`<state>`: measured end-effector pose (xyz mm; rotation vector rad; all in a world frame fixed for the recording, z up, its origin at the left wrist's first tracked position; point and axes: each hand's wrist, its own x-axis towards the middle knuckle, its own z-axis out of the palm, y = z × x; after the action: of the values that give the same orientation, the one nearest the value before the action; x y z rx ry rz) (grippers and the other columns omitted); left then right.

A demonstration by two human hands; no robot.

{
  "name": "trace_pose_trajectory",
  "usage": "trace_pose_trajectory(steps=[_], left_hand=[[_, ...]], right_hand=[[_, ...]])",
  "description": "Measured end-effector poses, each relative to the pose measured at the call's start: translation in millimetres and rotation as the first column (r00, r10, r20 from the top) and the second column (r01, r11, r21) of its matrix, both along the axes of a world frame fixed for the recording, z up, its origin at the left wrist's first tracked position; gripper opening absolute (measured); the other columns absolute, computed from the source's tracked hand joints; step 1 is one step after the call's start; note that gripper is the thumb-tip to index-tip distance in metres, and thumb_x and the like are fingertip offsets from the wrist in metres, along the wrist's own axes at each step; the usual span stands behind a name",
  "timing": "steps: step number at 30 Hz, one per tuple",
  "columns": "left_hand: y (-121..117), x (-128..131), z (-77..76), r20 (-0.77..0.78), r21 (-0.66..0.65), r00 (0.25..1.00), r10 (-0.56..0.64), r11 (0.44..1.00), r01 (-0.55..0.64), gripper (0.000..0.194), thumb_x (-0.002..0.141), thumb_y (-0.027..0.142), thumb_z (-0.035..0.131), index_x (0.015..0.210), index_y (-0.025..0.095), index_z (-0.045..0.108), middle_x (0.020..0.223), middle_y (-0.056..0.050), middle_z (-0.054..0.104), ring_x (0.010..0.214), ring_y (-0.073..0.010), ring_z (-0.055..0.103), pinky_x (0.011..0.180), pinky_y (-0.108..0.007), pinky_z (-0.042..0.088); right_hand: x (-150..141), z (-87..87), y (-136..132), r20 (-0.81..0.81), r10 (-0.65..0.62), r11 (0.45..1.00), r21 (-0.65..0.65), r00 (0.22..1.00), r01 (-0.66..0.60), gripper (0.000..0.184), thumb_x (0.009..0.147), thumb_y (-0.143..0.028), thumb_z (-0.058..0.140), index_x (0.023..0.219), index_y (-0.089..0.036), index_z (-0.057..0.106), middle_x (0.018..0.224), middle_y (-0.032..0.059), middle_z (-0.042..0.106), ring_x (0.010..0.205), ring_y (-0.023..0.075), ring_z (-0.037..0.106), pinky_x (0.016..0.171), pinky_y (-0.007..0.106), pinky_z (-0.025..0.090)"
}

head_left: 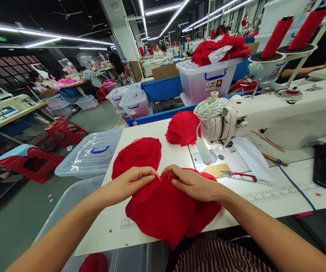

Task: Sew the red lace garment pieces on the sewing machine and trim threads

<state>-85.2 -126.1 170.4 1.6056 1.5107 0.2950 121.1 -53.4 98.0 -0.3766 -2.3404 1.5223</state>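
Note:
A piece of red fabric [163, 211] lies on the white sewing table [151, 139] and hangs over its near edge. My left hand [131, 183] pinches the fabric's top edge, fingers closed. My right hand [192, 183] rests on the same edge right beside it, fingers curled onto the cloth. Two more red fabric pieces lie further back: one [137, 155] left of my hands, another [183, 127] by the white sewing machine [265, 113]. Small red-handled snips [238, 175] lie on the table right of my right hand.
Clear plastic bins stand left of the table [91, 153] and under its near corner [75, 200]. A bin heaped with red cloth [208, 75] sits behind. Red thread cones [277, 36] stand at the upper right. Red stools [65, 130] and other workers fill the aisle at left.

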Motion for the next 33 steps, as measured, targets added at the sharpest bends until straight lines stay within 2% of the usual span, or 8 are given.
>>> trace_pose_trajectory(steps=[3, 10, 19, 23, 26, 28, 31, 33], left_hand=[[0.9, -0.4, -4.7, 0.021, -0.019, 1.000, 0.022, 1.000, -0.021, 0.033, 0.091, 0.044, 0.039, 0.092, 0.019, 0.061, 0.090, -0.002, 0.064, 0.082, -0.0174, 0.059, 0.069, -0.024, 0.046], [3.2, -5.6, -6.1, 0.059, -0.058, 0.996, 0.066, 0.996, -0.063, 0.034, 0.091, 0.046, 0.040, 0.088, 0.019, 0.060, 0.086, -0.001, 0.063, 0.079, -0.0167, 0.059, 0.067, -0.024, 0.046], [7.0, -4.4, -11.0, 0.020, -0.020, 1.000, 0.005, 1.000, -0.004, 0.032, 0.092, 0.042, 0.039, 0.089, 0.017, 0.060, 0.086, -0.001, 0.061, 0.080, -0.0167, 0.057, 0.069, -0.025, 0.044], [2.9, -2.4, -13.0, -0.030, 0.086, 0.998, -0.062, 0.994, 0.065, 0.027, 0.093, 0.037, 0.039, 0.087, 0.019, 0.059, 0.083, 0.000, 0.058, 0.077, -0.0144, 0.053, 0.068, -0.023, 0.042], [-5.8, 0.6, -8.8, -0.012, 0.146, 0.991, -0.132, 0.980, 0.132, 0.022, 0.093, 0.030, 0.039, 0.091, 0.020, 0.058, 0.088, 0.000, 0.060, 0.081, -0.0143, 0.054, 0.072, -0.023, 0.044], [-12.4, 5.9, -2.2, 0.013, 0.202, 0.988, -0.155, 0.968, 0.149, 0.019, 0.092, 0.026, 0.039, 0.092, 0.022, 0.058, 0.091, -0.001, 0.062, 0.084, -0.0143, 0.056, 0.075, -0.023, 0.046], [-25.2, 12.8, 8.5, -0.012, 0.349, 0.990, -0.139, 0.927, 0.135, 0.021, 0.090, 0.019, 0.044, 0.099, 0.028, 0.061, 0.093, -0.001, 0.065, 0.084, -0.0141, 0.060, 0.075, -0.023, 0.048], [-42.6, 4.3, 8.0, -0.070, 0.447, 0.989, -0.131, 0.882, 0.148, 0.028, 0.088, 0.017, 0.048, 0.105, 0.034, 0.063, 0.092, 0.000, 0.068, 0.084, -0.0159, 0.062, 0.076, -0.026, 0.050]], right_hand=[[-2.4, -1.4, -0.3, 0.027, -0.018, 1.000, -0.025, 0.999, 0.019, 0.030, 0.095, -0.018, 0.035, 0.124, -0.023, 0.040, 0.097, 0.0020, 0.054, 0.088, 0.0160, 0.051, 0.082, 0.034, 0.041], [-7.8, -11.7, 4.7, -0.033, -0.163, 0.985, -0.064, 0.986, 0.161, 0.030, 0.092, -0.011, 0.033, 0.119, -0.021, 0.039, 0.093, 0.0006, 0.048, 0.080, 0.0138, 0.047, 0.080, 0.032, 0.040], [-10.0, -4.4, -1.1, -0.030, -0.111, 0.993, 0.026, 0.993, 0.112, 0.030, 0.092, -0.012, 0.036, 0.121, -0.021, 0.040, 0.100, 0.0041, 0.054, 0.091, 0.0157, 0.052, 0.085, 0.034, 0.042], [-8.4, -1.0, -4.1, -0.128, -0.062, 0.997, 0.032, 0.990, 0.067, 0.026, 0.091, -0.011, 0.039, 0.115, -0.021, 0.044, 0.110, 0.0058, 0.055, 0.102, 0.0165, 0.052, 0.092, 0.035, 0.041], [-7.4, 0.1, -5.4, -0.241, -0.070, 0.997, -0.034, 0.968, 0.063, 0.022, 0.091, -0.012, 0.043, 0.110, -0.021, 0.045, 0.112, 0.0053, 0.053, 0.105, 0.0157, 0.051, 0.094, 0.034, 0.041], [-9.2, 1.8, -9.4, -0.324, -0.065, 0.993, -0.117, 0.944, 0.029, 0.021, 0.089, -0.013, 0.046, 0.109, -0.021, 0.044, 0.105, 0.0035, 0.052, 0.097, 0.0139, 0.052, 0.090, 0.031, 0.043], [-17.3, 7.5, -24.9, -0.470, -0.040, 0.958, -0.268, 0.882, -0.100, 0.018, 0.088, -0.017, 0.050, 0.104, -0.022, 0.043, 0.095, 0.0011, 0.049, 0.082, 0.0110, 0.051, 0.077, 0.026, 0.047], [-24.6, 12.0, -40.4, -0.547, -0.107, 0.935, -0.340, 0.830, -0.104, 0.018, 0.086, -0.023, 0.055, 0.099, -0.022, 0.043, 0.092, 0.0012, 0.047, 0.079, 0.0111, 0.050, 0.071, 0.024, 0.047]])
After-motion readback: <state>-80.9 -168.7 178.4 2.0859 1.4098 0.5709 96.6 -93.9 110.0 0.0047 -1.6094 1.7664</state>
